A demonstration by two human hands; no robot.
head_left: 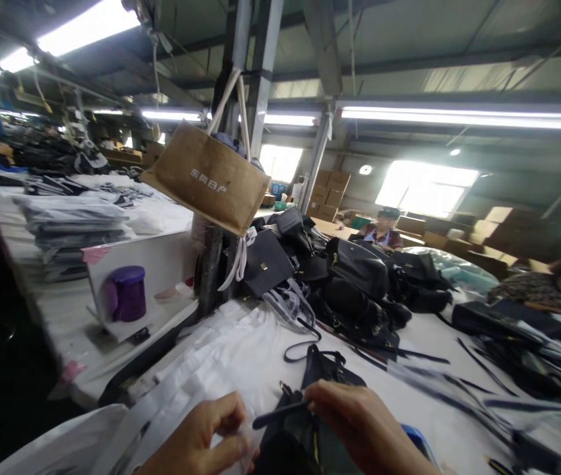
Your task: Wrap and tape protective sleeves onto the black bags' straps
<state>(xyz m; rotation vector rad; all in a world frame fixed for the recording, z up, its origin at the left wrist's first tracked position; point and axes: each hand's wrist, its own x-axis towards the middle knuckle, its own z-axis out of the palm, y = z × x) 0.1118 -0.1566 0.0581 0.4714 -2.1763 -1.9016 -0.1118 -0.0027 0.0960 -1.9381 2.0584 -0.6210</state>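
Observation:
My right hand (354, 419) is closed, its fingertips pinching a black strap (280, 414) whose free end points left. Beneath it on the table lies a black bag (317, 366) with gold-coloured metal fittings, partly covered by my hands. My left hand (211, 429) is closed with thumb and forefinger curled together on a thin, translucent white wrap (249, 432), close to the strap's tip. Beside and beyond that hand spreads a layered heap of thin white wrapping sheets (211, 356).
Black bags (354, 270) are piled further back. A tan tote (211, 175) hangs from a metal post. Left stand a purple lidded mug (129, 293) and stacked flat packages (77, 231). Loose straps (488, 366) lie at right. Several other people (383, 227) are around the tables.

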